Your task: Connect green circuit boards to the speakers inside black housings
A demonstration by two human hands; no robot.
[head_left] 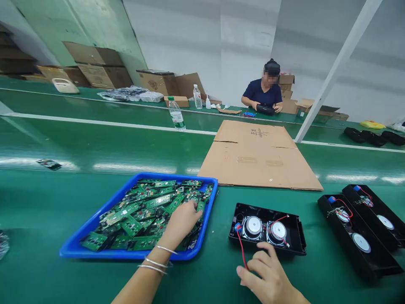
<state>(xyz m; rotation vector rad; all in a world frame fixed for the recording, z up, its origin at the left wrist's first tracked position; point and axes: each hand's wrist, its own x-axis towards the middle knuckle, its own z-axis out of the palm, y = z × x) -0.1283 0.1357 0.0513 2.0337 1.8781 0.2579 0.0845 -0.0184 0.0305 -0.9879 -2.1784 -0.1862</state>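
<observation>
My left hand (pixel 184 219) reaches into a blue tray (pixel 133 255) heaped with green circuit boards (pixel 131 226). Its fingers are curled down, thumb close to them, over a board near the tray's right side; the fingertips are partly hidden. My right hand (pixel 268 276) is at the front edge of a black speaker case (pixel 295 236), fingers apart and index finger by the rim. Two round speakers (pixel 253 226) sit inside the case. A red wire (pixel 242 249) runs from a blue part over the edge to between my right thumb and fingers, where its end is hidden.
Two more black speaker cases (pixel 357 228) lie at the right. Beyond the tray, a flattened cardboard sheet (pixel 262 169) covers part of the green table. A water bottle (pixel 177 115) stands past it. Across the table a person (pixel 265 93) holds a black case. A loose board (pixel 49 164) lies left.
</observation>
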